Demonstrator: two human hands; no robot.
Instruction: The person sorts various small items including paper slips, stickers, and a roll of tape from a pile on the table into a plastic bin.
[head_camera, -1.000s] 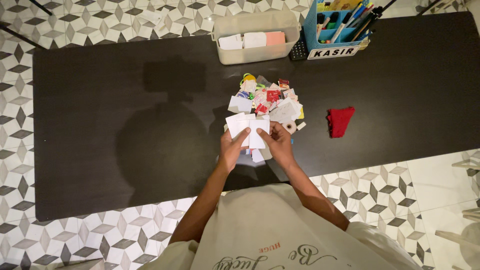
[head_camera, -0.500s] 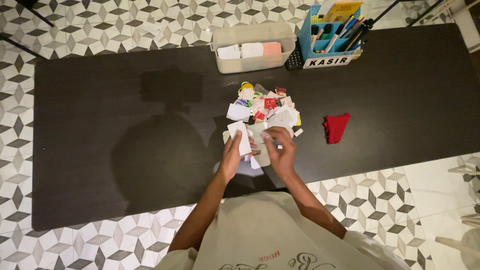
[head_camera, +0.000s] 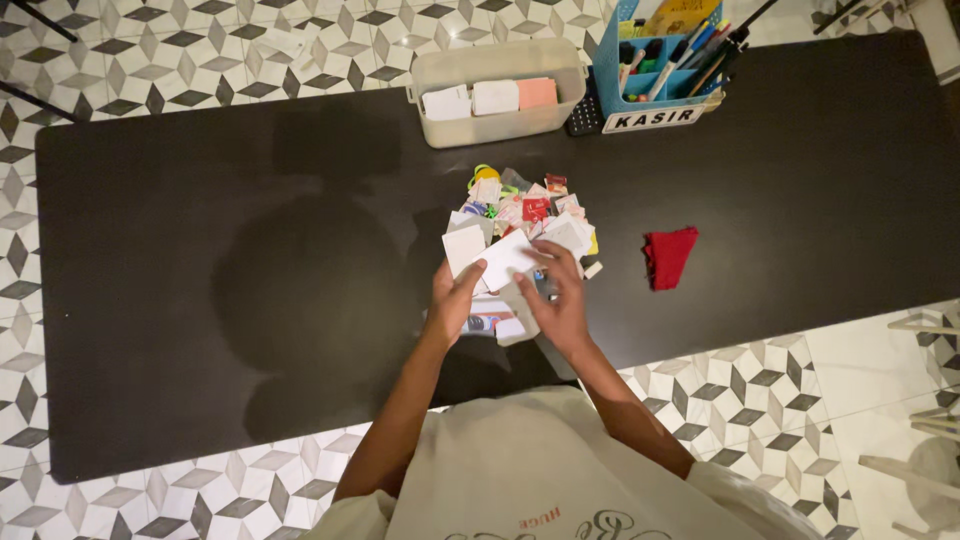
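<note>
My left hand (head_camera: 452, 303) grips a small stack of white cards (head_camera: 494, 256) fanned above the black table (head_camera: 200, 260). My right hand (head_camera: 558, 298) rests beside it on the near edge of a pile of small cards and tags (head_camera: 525, 212), fingers curled over a few white cards; whether it grips one is unclear. More white cards (head_camera: 495, 325) lie under both hands.
A translucent plastic bin (head_camera: 497, 92) with white and pink cards stands at the back. Right of it is a blue organiser (head_camera: 660, 62) full of pens with a white sign. A folded red cloth (head_camera: 668, 255) lies to the right. Patterned floor tiles surround the table.
The two hands have separated. The left hand now holds the white cards alone and tilted, while the right hand has dropped onto the near edge of the pile.
</note>
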